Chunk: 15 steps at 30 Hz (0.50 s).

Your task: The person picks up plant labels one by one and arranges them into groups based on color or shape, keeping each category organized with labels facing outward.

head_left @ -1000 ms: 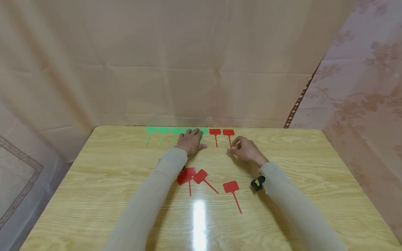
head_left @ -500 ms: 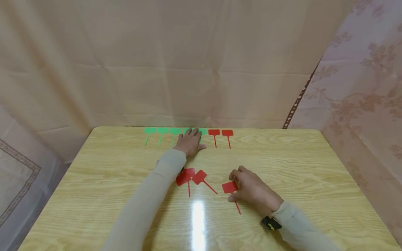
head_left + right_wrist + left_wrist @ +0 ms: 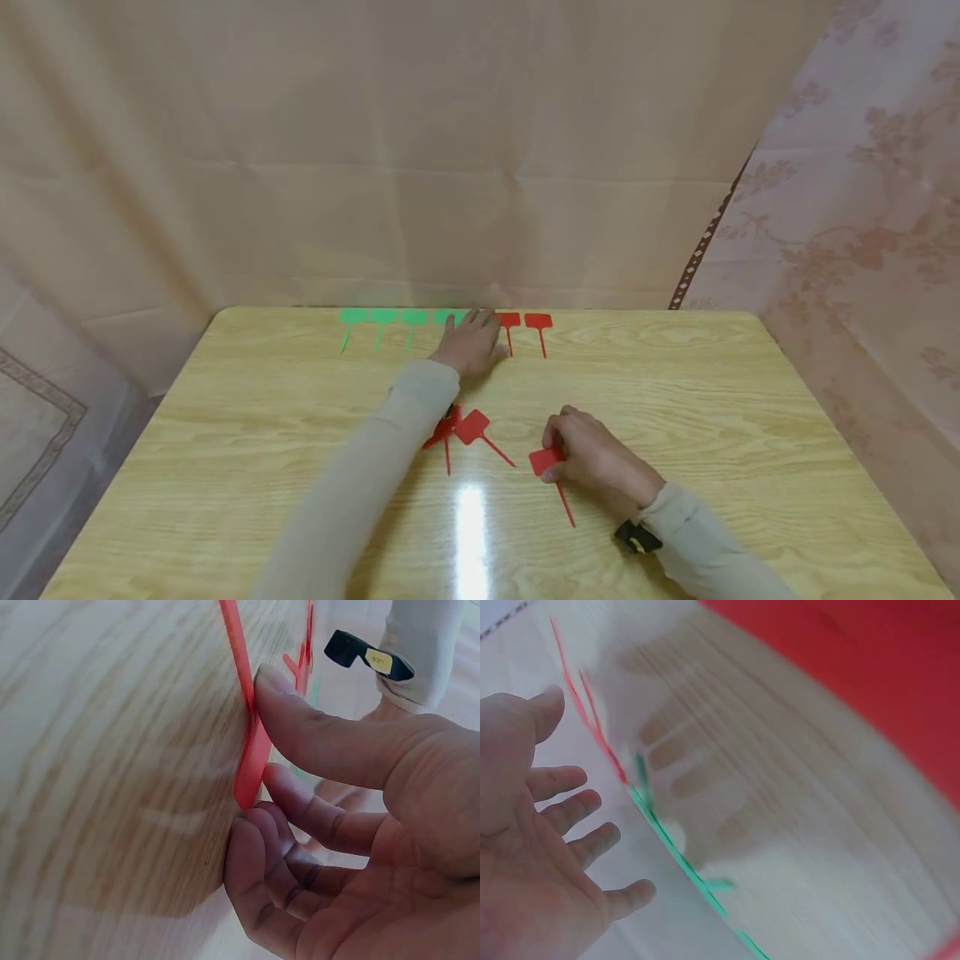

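My right hand point(image 3: 600, 458) pinches a red T-shaped plant label point(image 3: 540, 460) by its head, the stem pointing toward me. In the right wrist view, thumb and fingertips meet the edges of this red label point(image 3: 253, 769), low against the wood. My left hand point(image 3: 471, 343) lies with fingers spread at the far edge, over the row where green labels point(image 3: 384, 316) give way to red ones point(image 3: 538, 321). It hides part of that row. In the left wrist view the left hand point(image 3: 547, 825) has straight fingers and holds nothing.
More red labels lie mid-table: one diagonal label point(image 3: 472, 427) and an overlapping cluster point(image 3: 447, 429) partly under the left forearm. The wooden table point(image 3: 675, 392) ends at a beige curtain point(image 3: 450, 208). A floral cloth point(image 3: 862, 250) hangs at the right.
My right hand has come back from the far row toward me and taken hold of the nearest red label. The left hand has shifted slightly right along the row.
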### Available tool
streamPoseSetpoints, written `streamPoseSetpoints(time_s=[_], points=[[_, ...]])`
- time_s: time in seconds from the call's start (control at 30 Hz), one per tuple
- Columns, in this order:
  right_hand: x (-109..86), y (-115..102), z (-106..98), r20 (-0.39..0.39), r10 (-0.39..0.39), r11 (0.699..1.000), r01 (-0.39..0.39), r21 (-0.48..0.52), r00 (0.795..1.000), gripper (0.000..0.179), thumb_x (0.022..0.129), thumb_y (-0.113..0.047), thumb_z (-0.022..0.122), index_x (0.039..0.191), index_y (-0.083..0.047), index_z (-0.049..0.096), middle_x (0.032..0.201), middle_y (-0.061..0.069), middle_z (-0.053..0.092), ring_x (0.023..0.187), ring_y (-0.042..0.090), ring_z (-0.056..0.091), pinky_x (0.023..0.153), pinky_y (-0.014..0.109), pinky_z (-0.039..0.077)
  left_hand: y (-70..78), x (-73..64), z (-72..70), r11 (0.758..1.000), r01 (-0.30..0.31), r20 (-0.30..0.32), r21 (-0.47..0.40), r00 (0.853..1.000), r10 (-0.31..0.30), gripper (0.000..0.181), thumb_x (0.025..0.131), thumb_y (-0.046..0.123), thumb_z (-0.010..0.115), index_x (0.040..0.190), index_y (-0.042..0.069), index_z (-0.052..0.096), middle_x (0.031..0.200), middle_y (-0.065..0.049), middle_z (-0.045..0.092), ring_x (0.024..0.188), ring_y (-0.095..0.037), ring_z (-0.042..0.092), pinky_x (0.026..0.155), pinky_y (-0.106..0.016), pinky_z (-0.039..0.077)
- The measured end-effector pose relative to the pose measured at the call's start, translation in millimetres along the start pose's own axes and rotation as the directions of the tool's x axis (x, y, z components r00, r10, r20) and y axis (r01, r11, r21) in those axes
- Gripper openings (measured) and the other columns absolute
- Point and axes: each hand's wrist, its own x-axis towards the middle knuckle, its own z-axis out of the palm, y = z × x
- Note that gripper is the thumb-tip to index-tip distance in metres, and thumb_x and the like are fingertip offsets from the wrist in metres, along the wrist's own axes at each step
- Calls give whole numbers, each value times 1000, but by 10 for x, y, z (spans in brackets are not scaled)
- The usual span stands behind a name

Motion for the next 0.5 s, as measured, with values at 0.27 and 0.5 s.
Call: streamPoseSetpoints(time_s=[0.27,0.5], points=[[-27,5,18,35,47,999,-48,18,998,35,77,-17,91,88,-12,57,84,-1,45,77,15,43,70,31,38,283,120,127,999,-36,23,38,999,36,69,106,49,45,162,13,27,167,-6,23,154,-29,19,120,-60,14],[-54,8,32,17,57,998,-58,26,998,36,78,-17,90,90,-13,56,86,-1,46,78,15,44,71,33,39,497,152,194,992,-76,45,99,996,72,68,107,52,40,163,18,23,169,-4,17,155,-28,15,122,-56,12]])
